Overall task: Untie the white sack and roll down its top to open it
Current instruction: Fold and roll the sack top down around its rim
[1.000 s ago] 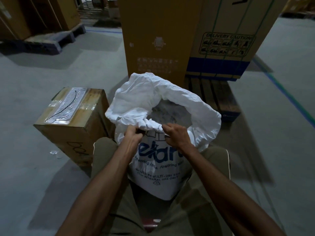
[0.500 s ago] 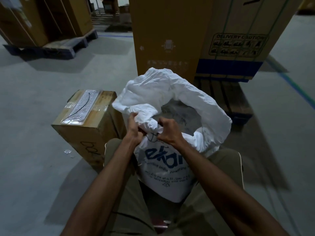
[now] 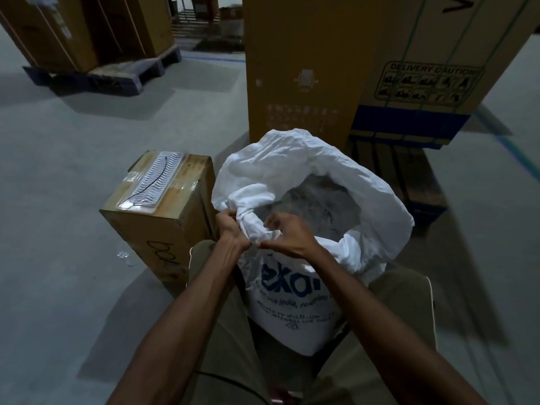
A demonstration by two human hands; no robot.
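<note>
A white sack (image 3: 295, 314) with blue print stands on the floor between my knees. Its mouth gapes open, with a crumpled rolled rim (image 3: 377, 200) around grey contents inside. My left hand (image 3: 230, 226) grips the bunched near-left part of the rim, where the fabric is still gathered into a tight twist. My right hand (image 3: 287, 236) pinches the near rim just beside it, fingers curled on the fabric. The two hands almost touch.
A taped cardboard box (image 3: 157, 211) lies on the floor right beside the sack on the left. Tall cartons (image 3: 304, 68) on a wooden pallet (image 3: 420, 182) stand just behind it. More cartons on a pallet (image 3: 102, 71) are at the far left across grey floor.
Both hands have shifted along the near rim and pulled it up and together, gathering the fabric on the left into a tighter bunch. The view has swung left.
</note>
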